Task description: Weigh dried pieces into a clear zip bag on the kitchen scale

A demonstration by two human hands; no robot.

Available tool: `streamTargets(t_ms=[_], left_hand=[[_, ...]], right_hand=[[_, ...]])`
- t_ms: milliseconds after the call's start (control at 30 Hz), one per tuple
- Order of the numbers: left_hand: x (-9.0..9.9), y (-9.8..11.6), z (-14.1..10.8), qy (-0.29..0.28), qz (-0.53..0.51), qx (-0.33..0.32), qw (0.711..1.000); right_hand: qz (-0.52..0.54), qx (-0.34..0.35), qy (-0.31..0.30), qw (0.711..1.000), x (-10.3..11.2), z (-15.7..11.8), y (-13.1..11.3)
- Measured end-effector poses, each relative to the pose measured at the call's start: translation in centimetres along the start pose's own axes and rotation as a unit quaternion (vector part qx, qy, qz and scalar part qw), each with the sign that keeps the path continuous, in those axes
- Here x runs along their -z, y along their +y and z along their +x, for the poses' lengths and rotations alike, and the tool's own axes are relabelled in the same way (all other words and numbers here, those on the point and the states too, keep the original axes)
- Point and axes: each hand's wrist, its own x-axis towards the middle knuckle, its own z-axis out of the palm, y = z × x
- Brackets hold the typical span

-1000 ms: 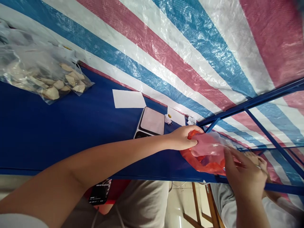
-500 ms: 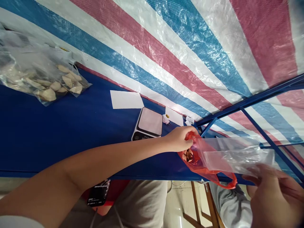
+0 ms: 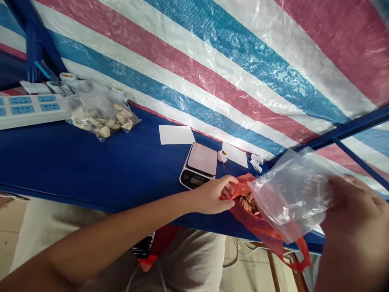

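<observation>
My left hand point(image 3: 217, 194) pinches the rim of a red plastic bag point(image 3: 255, 225), just right of a kitchen scale point(image 3: 201, 159). Brown, dried-looking pieces point(image 3: 249, 202) show inside the bag's open mouth. At the right, my right hand point(image 3: 355, 202) grips a clear plastic bag point(image 3: 293, 194), which looks flat and holds nothing visible. This clear bag hangs over the right side of the red bag. The fingertips of my right hand are partly hidden and blurred.
Clear bags of pale slices point(image 3: 103, 121) lie at the left beside a white power strip point(image 3: 33, 110). Paper sheets point(image 3: 176, 134), a small charger point(image 3: 223, 156) and crumpled white paper point(image 3: 257, 162) lie at the back. A phone point(image 3: 144, 246) rests on the lap.
The view has swung left, showing the power strip. The clear bag is raised and spread broader beside the red bag. The red bag's mouth shows more of the brown pieces.
</observation>
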Motion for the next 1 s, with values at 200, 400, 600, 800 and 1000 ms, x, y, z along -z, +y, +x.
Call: streamTargets(t_ms=[200, 400, 600, 800, 1000], left_hand=[[1.7, -0.4, -2.3, 0.116, -0.274, 0.026, 0.954], [4.0, 0.6, -3.3, 0.146, -0.454, 0.013, 0.879], [8.3, 0.6, -5.5, 0.28, -0.345, 0.029, 0.895], [11.7, 0.7, -6.1, 0.344, -0.087, 0.131, 0.925], [17.8, -0.4, -9.5, 0.391, 0.15, 0.223, 0.88]], right_hand=[[0.259, -0.206, -0.227, 0.916, -8.7, 1.6, -2.1], [0.34, -0.267, -0.314, 0.845, -16.2, -0.4, -0.8], [0.212, -0.198, -0.34, 0.894, -20.5, -2.9, 0.3], [0.144, -0.122, -0.396, 0.899, -22.6, -4.4, 1.0], [0.129, -0.063, -0.353, 0.924, -20.2, -3.9, 0.4]])
